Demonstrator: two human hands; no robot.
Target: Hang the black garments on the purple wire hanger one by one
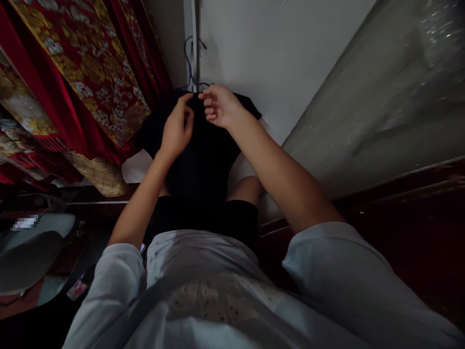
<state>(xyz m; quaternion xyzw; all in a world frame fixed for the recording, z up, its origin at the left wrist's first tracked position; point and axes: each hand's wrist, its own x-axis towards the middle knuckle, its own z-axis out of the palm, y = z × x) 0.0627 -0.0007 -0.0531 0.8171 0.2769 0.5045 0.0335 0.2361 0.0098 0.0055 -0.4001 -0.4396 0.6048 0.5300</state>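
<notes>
A black short-sleeved shirt [203, 160] hangs in front of me on a dark blue hanger [189, 60], whose hook and upper bars show above the collar. At the left side of the collar is my left hand [178, 126], thumb and forefinger apart in a loose curve, forefinger tip close to the fabric edge. My right hand [220, 106] is at the right side of the collar with its fingers curled in. Its fingertips lie against the dark cloth, and whatever is between them is too small to make out. The lower shirt covers part of my lap.
Red curtains [98, 63] with gold and silver embroidery hang at the left. A white wall [261, 48] with a narrow vertical strip stands ahead. Clear plastic sheeting [381, 97] covers the right side. At lower left are a grey rounded object [32, 257] and a small phone-like item [78, 289].
</notes>
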